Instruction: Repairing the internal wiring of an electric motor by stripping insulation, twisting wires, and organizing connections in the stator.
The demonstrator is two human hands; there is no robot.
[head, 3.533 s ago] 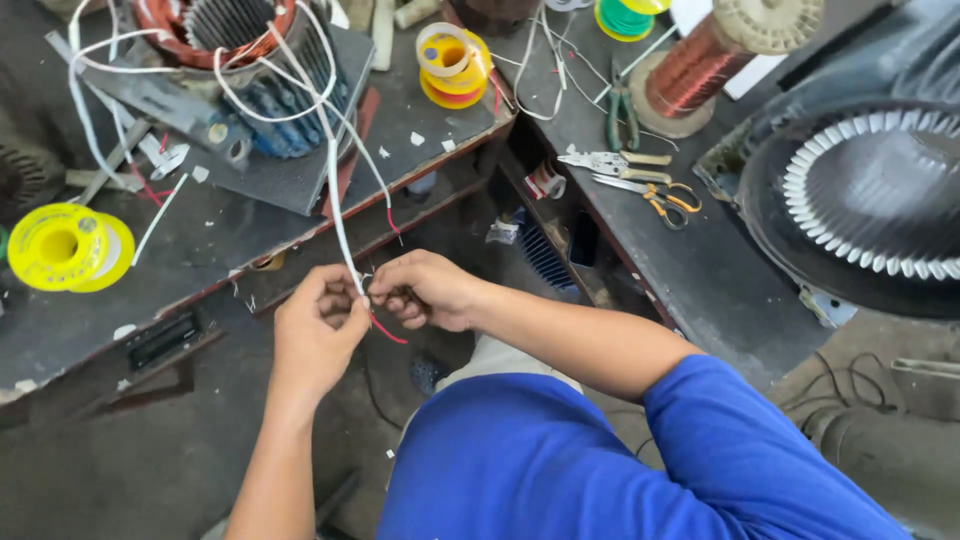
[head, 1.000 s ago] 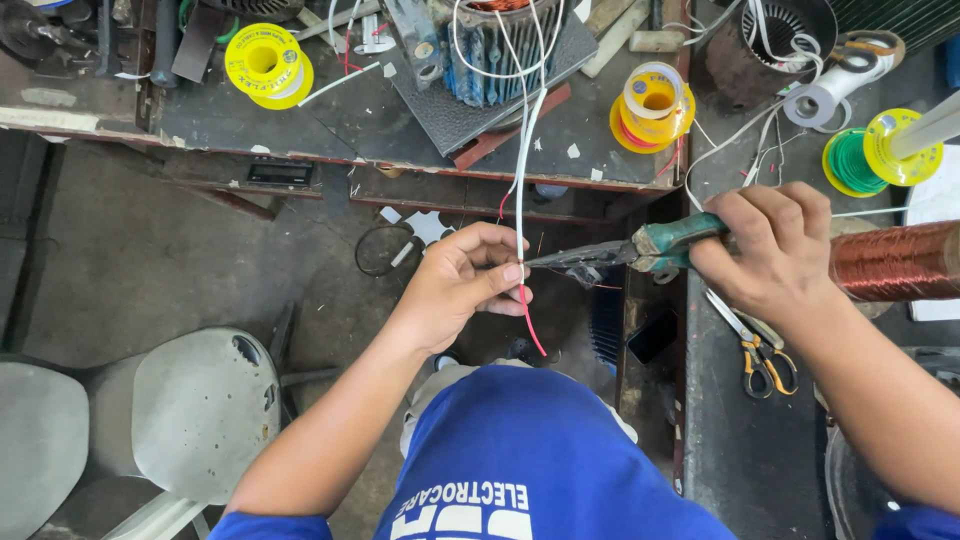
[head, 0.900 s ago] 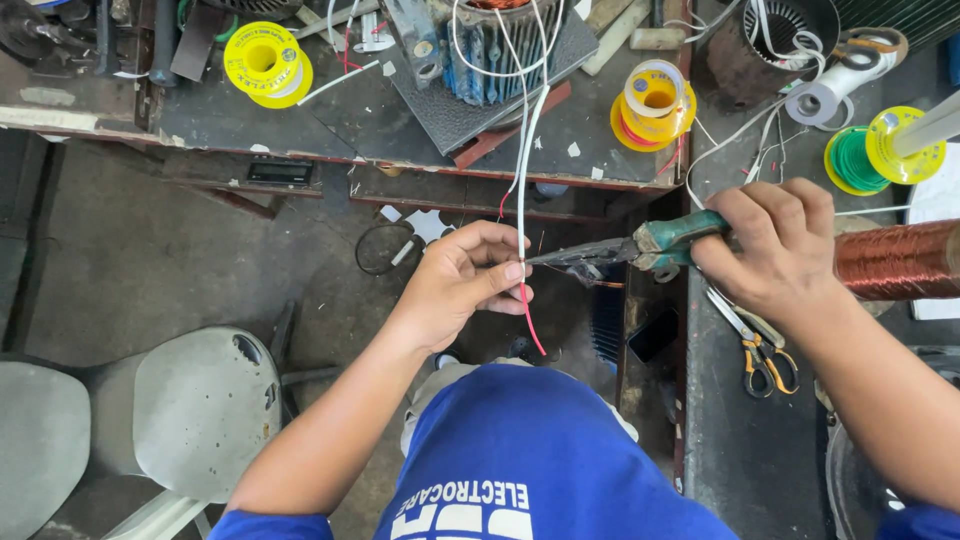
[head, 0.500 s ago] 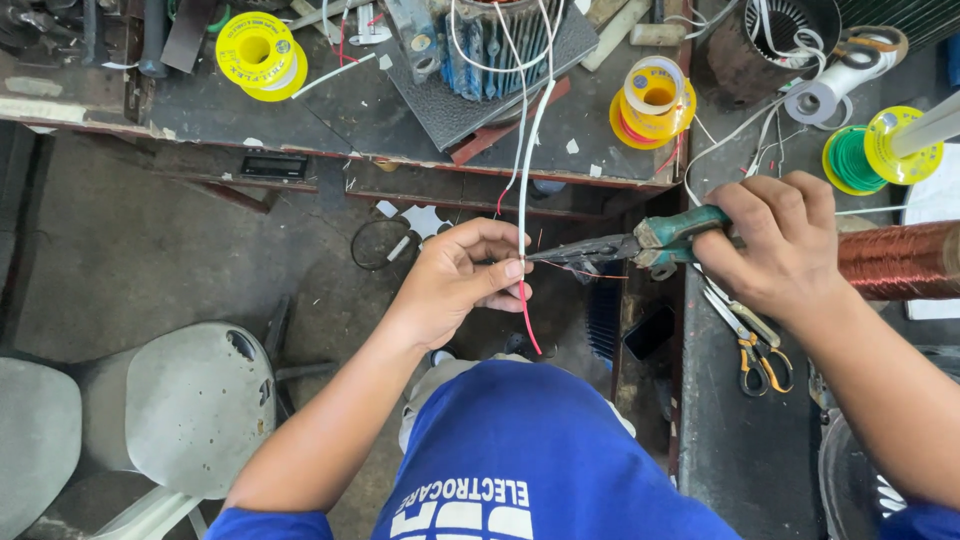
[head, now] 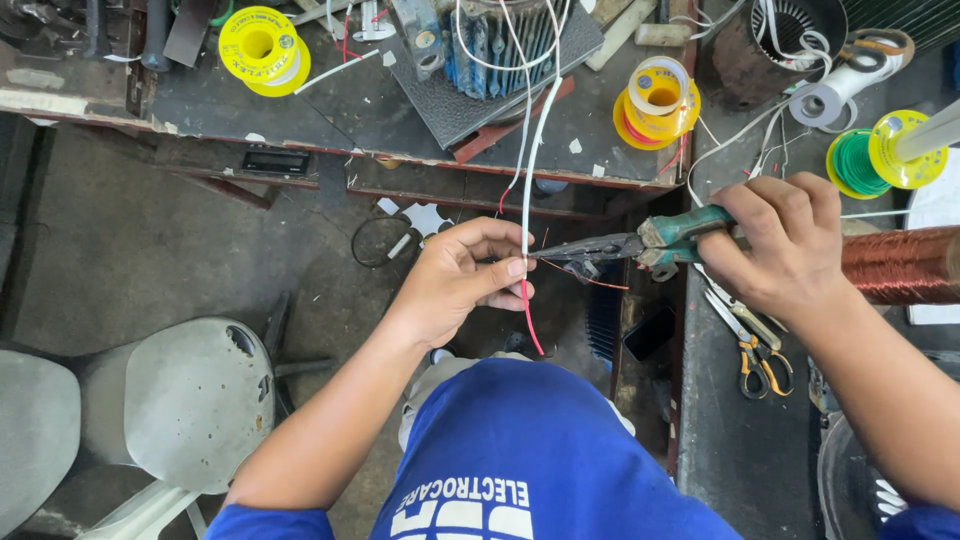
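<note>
My left hand (head: pixel 462 278) pinches a white sleeved wire (head: pixel 531 160) that hangs down from the motor stator (head: pixel 495 45) on the bench; a red wire end (head: pixel 530 322) sticks out below my fingers. My right hand (head: pixel 775 245) grips green-handled long-nose pliers (head: pixel 625 245). The plier tips touch the wire right at my left fingertips, and a thin bare strand (head: pixel 585 277) juts out under the jaws.
Yellow wire spools (head: pixel 262 36) (head: pixel 655 95), a green spool (head: pixel 872 152), a copper wire coil (head: pixel 905 265) and scissors (head: pixel 752 340) lie on the two dark benches. A grey plastic chair (head: pixel 170 395) stands on the floor at lower left.
The view shifted from an earlier two-handed wire twist. Over the last second both hands stay nearly still, pliers held at the wire; a thin strand now shows under the jaws.
</note>
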